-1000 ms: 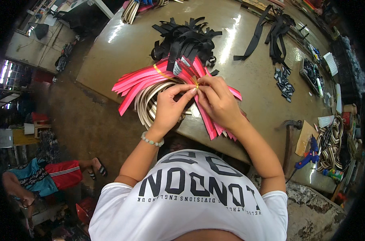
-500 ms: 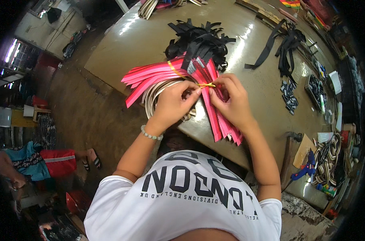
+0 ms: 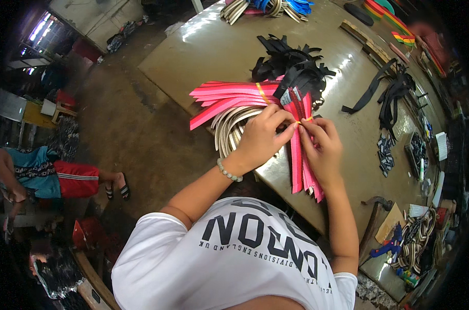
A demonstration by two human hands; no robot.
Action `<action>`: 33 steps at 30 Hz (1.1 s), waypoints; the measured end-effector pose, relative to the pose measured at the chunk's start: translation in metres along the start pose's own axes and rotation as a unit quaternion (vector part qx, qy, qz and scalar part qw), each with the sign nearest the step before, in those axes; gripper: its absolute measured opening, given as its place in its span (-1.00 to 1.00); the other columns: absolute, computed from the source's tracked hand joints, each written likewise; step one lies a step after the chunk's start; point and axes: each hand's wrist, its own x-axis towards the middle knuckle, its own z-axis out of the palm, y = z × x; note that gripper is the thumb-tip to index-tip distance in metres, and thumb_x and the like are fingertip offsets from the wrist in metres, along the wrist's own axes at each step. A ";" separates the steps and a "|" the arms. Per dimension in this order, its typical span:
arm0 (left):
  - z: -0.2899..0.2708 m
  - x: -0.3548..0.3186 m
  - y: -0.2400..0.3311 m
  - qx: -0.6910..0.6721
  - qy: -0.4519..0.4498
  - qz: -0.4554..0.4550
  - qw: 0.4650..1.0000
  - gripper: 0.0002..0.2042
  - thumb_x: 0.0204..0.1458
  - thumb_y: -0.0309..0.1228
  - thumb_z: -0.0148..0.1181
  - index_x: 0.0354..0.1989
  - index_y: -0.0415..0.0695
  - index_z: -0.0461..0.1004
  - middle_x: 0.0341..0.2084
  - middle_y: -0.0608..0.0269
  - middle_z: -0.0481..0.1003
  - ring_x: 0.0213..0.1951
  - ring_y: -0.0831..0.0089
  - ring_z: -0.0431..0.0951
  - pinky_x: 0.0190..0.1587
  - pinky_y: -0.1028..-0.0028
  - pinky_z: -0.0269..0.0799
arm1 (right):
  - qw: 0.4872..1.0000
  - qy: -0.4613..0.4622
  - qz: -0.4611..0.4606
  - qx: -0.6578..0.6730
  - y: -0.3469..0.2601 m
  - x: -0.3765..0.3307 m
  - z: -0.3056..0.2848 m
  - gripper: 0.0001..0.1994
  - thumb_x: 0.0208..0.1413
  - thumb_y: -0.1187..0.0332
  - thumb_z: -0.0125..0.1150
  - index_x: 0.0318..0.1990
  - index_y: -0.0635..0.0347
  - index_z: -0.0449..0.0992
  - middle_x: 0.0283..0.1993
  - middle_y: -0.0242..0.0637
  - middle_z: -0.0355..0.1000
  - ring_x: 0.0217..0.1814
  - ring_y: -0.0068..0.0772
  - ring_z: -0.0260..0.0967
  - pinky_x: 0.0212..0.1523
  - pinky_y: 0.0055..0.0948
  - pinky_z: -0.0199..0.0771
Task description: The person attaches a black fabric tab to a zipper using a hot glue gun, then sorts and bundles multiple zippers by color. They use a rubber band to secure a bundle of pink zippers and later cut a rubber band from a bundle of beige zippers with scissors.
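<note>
A bundle of pink and red webbing strips (image 3: 296, 165) lies under my hands on the table. Around its middle runs a thin yellow tie (image 3: 307, 119). My left hand (image 3: 268, 133) pinches the tie's left side between thumb and fingertips. On the other side, my right hand (image 3: 323, 147) has its fingertips closed on the same tie. Just left lies another pink strip bundle (image 3: 224, 91), bound with a yellow band (image 3: 263, 93). Curved beige straps (image 3: 225, 129) lie below it, partly behind my left hand. A heap of black strips (image 3: 291, 64) rests beyond the bundles.
More black strips (image 3: 392, 98) and small dark pieces (image 3: 385, 155) lie on the table's right. A blue tool (image 3: 389, 244) sits near coiled straps (image 3: 420, 240) at lower right. Striped and blue straps (image 3: 276, 8) are at the far edge. A person (image 3: 35, 173) is at the left.
My view has shifted, so the table and bundles appear farther right and lower. My fingertips have drawn in closer around the yellow tie, and its crossed ends are now mostly hidden.
</note>
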 end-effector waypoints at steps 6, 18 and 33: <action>-0.001 -0.002 -0.002 -0.093 -0.024 -0.056 0.994 -0.87 0.00 -0.51 0.20 -0.30 -0.28 0.45 -0.40 0.14 0.43 -0.45 0.40 0.51 -0.41 0.49 0.45 | 0.999 0.011 -0.027 -0.031 0.003 0.002 0.001 -0.84 0.02 0.50 0.26 -0.20 0.23 0.57 -0.27 -0.24 0.42 -0.42 -0.47 0.38 -0.42 -0.56 0.39; -0.006 -0.008 -0.010 -0.058 -0.029 -0.060 0.996 -0.82 -0.05 -0.49 0.30 -0.27 -0.25 0.52 -0.42 0.22 0.52 -0.43 0.57 0.51 -0.43 0.58 0.39 | 0.998 -0.016 -0.034 -0.052 0.001 0.007 -0.001 -0.88 -0.03 0.50 0.24 -0.33 0.30 0.43 -0.35 -0.10 0.35 -0.32 -0.09 0.35 -0.30 -0.23 0.38; -0.042 0.018 0.005 -0.175 -0.154 -0.242 0.942 -0.75 0.01 -0.53 0.23 -0.12 -0.26 0.47 -0.38 0.32 0.48 -0.41 0.64 0.47 -0.34 0.62 0.43 | 0.987 -0.104 0.118 0.020 0.009 0.013 -0.013 -0.76 0.09 0.34 0.20 -0.19 0.27 0.34 -0.31 -0.22 0.27 -0.35 -0.43 0.25 -0.36 -0.42 0.33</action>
